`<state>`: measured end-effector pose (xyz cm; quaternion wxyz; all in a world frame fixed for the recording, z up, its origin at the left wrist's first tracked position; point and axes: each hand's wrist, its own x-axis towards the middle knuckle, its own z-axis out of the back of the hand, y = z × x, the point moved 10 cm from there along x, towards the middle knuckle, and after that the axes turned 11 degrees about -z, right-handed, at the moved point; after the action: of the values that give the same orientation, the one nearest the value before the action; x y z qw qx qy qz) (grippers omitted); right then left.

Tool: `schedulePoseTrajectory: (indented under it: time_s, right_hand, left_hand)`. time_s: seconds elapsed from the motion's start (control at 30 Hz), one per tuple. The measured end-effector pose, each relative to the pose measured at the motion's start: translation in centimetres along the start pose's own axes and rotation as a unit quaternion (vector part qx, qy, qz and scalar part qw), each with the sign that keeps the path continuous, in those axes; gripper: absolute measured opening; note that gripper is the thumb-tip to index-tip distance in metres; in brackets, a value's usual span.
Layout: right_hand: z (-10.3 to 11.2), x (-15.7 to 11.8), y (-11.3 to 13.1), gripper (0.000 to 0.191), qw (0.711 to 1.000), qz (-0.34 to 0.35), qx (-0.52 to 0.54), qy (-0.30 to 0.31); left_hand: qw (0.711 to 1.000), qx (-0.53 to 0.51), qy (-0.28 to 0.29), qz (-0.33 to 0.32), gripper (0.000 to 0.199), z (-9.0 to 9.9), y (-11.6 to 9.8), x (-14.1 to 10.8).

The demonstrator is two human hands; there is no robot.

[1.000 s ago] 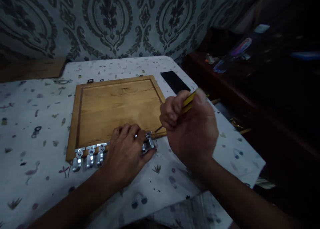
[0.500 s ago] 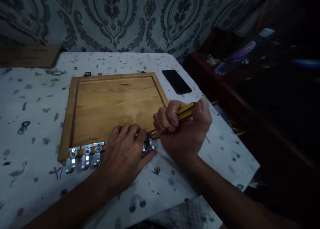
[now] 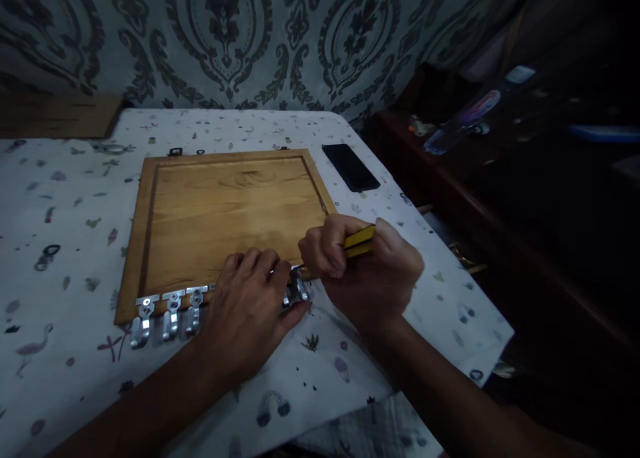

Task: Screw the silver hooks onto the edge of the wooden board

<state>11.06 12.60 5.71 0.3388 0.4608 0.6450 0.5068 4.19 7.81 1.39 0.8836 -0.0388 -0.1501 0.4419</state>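
A wooden board [image 3: 235, 205] with a raised frame lies on the table, several silver metal hooks [image 3: 173, 311] along its near edge. My left hand [image 3: 245, 318] lies over that edge, fingers on the wood, thumb and forefinger closed around a metal hook [image 3: 299, 286] near the right corner. In my right hand [image 3: 370, 271] is a screwdriver [image 3: 359, 241] with a yellow and black handle, gripped in the fist. Its shaft slants down left to the hook by my left forefinger; the exact contact of the tip is hard to make out.
A black phone [image 3: 350, 167] lies right of the board. Scissors [image 3: 109, 148] and a cardboard piece [image 3: 55, 116] are at the back left. Beyond the right table edge [image 3: 463, 258], a plastic bottle [image 3: 467, 118] lies on a dark surface. A patterned wall stands behind.
My right fist has tilted and shifted slightly left and down, with the screwdriver handle turning in it. My left hand stays in place on the hook. The view has moved a little.
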Motion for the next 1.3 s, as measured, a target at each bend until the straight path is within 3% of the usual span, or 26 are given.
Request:
schedulePoseTrajectory:
  time_s: [0.27,0.57,0.67,0.83,0.93,1.03,1.13,1.3]
  right_hand:
    - [1.5,-0.8,2.1,0.026,0.995,0.059,0.020,-0.072]
    - [0.2,-0.7,1.0,0.049,0.996,0.048,-0.017,-0.074]
    - [-0.4,-0.4,1.3,0.045,0.997,0.057,-0.047,-0.028]
    - [-2.1,0.6,0.6,0.046,0.989,-0.015,-0.056,0.137]
    - [-2.2,1.3,0.9,0.058,0.988,-0.016,0.000,0.150]
    - [-1.8,1.5,0.9,0.063,0.996,0.002,0.018,0.083]
    - [-0.7,0.9,1.1,0.060,0.998,0.037,0.000,-0.044]
    - [1.3,-1.1,1.7,0.056,0.967,0.103,0.002,-0.232]
  left_hand:
    - [1.000,0.009,-0.001,0.002,0.034,0.1,-0.1,0.0]
    - [1.000,0.000,0.002,-0.001,0.035,0.0,-0.1,0.0]
    - [1.000,0.002,0.000,0.002,0.036,0.1,0.0,0.0]
    - [1.000,-0.006,-0.004,0.003,0.033,0.2,0.0,0.1]
    - [1.000,-0.004,0.002,0.004,0.035,0.1,0.0,0.0]
    - [1.000,-0.007,0.003,0.006,0.036,-0.1,0.1,0.0]
    - [1.000,-0.015,0.006,0.008,0.035,-0.2,0.1,0.1]
    - [1.000,-0.004,-0.002,-0.001,0.033,0.2,-0.1,0.1]
